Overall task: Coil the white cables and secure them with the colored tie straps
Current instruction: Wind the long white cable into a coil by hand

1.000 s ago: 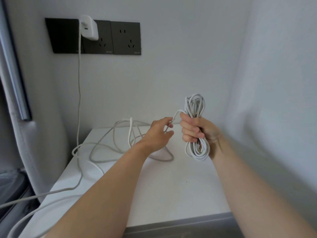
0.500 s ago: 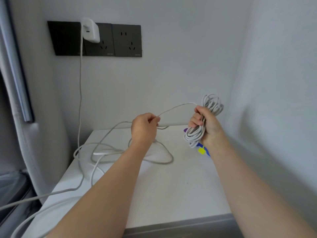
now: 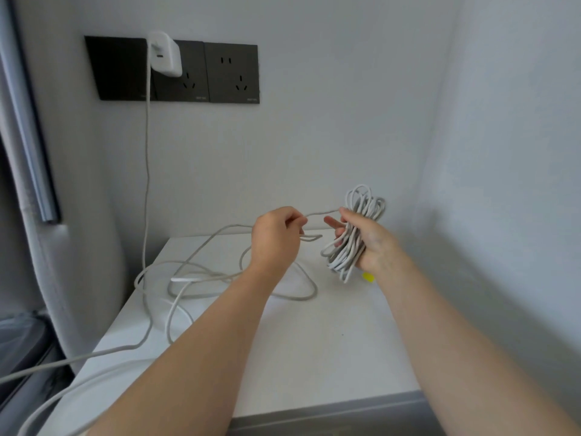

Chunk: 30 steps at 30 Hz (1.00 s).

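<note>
Fingers [image 3: 333, 222] of right hand [image 3: 375, 243] wrapped round coil [image 3: 364, 206]; left hand [image 3: 275, 239] pinching cable [image 3: 320, 213]. Likely light, limp, springy: best gripped mid-bundle.

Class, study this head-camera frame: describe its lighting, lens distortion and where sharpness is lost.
Head view: soft, even light, no harsh glare. Head view: wide-angle bending slants the socket panel and bows the grey frame at left. Head view: edges smear, notably the right wall; the coiled cable in the right hand looks fairly sharp.
</note>
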Each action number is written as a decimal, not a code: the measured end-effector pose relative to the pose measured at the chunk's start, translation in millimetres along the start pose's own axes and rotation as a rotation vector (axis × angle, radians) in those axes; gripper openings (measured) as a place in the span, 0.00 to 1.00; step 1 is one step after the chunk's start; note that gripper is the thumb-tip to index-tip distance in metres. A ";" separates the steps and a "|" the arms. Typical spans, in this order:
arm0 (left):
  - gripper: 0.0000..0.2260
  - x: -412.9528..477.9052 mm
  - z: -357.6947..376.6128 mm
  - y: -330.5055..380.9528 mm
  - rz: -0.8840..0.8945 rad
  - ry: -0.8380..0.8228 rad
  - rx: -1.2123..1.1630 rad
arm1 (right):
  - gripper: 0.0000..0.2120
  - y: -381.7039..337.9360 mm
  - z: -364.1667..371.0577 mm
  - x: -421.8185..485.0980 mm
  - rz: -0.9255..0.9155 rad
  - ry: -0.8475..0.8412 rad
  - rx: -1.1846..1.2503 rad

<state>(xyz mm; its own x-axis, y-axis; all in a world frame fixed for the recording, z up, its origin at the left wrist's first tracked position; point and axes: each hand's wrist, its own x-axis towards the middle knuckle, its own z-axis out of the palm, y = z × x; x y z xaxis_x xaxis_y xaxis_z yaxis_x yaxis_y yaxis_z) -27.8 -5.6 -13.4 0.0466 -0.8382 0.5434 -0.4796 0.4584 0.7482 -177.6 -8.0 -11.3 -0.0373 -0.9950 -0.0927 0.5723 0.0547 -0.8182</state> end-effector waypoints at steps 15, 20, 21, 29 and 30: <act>0.04 -5.9 1.4 0.7 0.036 -0.211 0.144 | 0.10 -1.6 -2.1 -1.0 0.028 -0.175 0.181; 0.08 -3.2 -2.0 -1.2 0.075 -0.309 0.294 | 0.10 -1.2 -0.2 -1.3 -0.071 -0.170 0.179; 0.09 -2.3 -3.3 -1.9 0.075 -0.334 0.328 | 0.11 -1.1 0.2 -1.6 -0.086 -0.169 0.182; 0.10 -3.0 -1.2 -3.0 0.158 -0.278 0.497 | 0.07 1.6 3.2 -0.6 -0.102 -0.178 0.188; 0.11 -2.7 -1.5 -2.9 0.163 -0.270 0.511 | 0.07 1.4 3.0 -0.9 -0.090 -0.178 0.178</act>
<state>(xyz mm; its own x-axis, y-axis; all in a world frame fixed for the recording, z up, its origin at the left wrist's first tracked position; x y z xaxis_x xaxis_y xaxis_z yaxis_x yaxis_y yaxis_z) -25.2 -4.2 -16.5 -0.2555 -0.8449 0.4699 -0.8254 0.4437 0.3490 -174.3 -7.3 -10.7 0.0409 -0.9951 0.0900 0.7088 -0.0346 -0.7045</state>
